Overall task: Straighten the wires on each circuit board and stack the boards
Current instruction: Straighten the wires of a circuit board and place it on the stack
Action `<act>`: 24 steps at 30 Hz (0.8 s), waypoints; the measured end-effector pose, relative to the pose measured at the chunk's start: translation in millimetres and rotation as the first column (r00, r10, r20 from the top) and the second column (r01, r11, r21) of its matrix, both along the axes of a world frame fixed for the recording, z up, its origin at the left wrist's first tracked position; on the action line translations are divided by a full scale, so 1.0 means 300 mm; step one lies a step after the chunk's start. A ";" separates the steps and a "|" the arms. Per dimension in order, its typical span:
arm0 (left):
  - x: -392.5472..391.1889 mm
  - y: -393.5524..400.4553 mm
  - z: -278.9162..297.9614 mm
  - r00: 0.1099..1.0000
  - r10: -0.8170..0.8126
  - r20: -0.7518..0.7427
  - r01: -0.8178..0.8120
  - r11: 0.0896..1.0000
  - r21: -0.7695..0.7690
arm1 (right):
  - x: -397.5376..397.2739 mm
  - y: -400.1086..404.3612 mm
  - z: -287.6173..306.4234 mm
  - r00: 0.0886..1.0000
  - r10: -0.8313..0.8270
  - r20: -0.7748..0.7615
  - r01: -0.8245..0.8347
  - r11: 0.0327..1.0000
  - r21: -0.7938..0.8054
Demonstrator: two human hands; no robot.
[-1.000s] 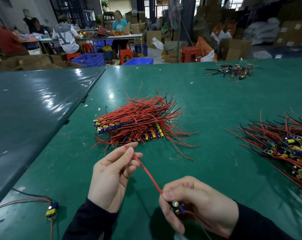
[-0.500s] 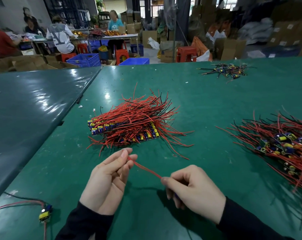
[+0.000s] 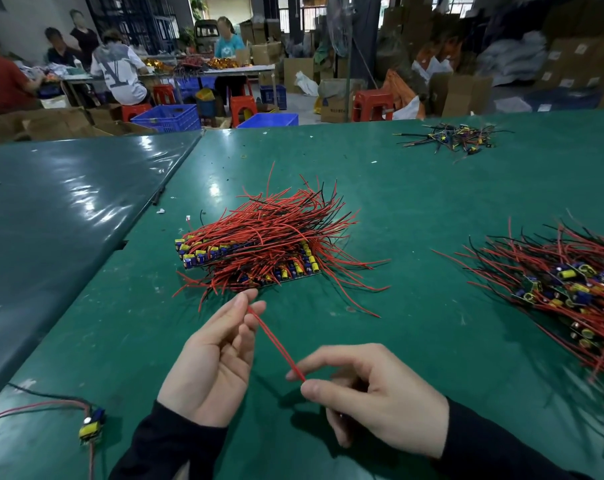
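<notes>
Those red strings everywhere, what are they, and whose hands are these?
The hands belong to a person wearing a camera on their head, so you see what they see. The left hand and right hand pinch thin red wires and pull them straight. The board they belong to is hidden in the right grip. On the green table sit a neat stack of small circuit boards with red wires, a messy pile at right, and one loose board at left.

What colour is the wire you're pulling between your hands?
Red. The wire shows best in the head view, stretched between both hands.
</notes>
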State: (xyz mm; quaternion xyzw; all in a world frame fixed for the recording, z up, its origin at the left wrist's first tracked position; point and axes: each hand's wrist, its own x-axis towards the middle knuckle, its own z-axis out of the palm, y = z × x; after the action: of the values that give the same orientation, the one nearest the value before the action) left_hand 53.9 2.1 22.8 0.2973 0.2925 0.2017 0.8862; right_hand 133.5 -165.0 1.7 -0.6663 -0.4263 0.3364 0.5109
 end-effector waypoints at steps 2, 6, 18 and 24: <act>0.000 0.004 -0.007 1.000 -0.011 -0.011 0.011 1.000 0.004 | -0.005 0.001 0.004 1.000 0.025 0.003 -0.025 1.000 0.016; 0.005 0.011 -0.027 0.999 -0.019 -0.039 0.022 0.997 0.080 | -0.013 -0.001 0.008 0.999 0.037 -0.010 -0.036 0.998 0.050; 0.005 0.019 -0.050 0.993 -0.088 -0.077 0.096 0.989 0.110 | -0.029 -0.007 0.024 0.979 0.017 0.201 -0.025 0.999 0.038; 0.004 0.037 -0.046 0.999 -0.025 -0.041 0.027 0.999 0.036 | -0.030 -0.007 0.014 0.987 -0.015 0.159 0.014 1.000 0.006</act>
State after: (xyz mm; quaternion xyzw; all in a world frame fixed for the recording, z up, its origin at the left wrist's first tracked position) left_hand 55.1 13.1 9.0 0.3214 0.3029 0.1894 0.8770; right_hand 124.4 -167.3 5.9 -0.6929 -0.4618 0.2773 0.4792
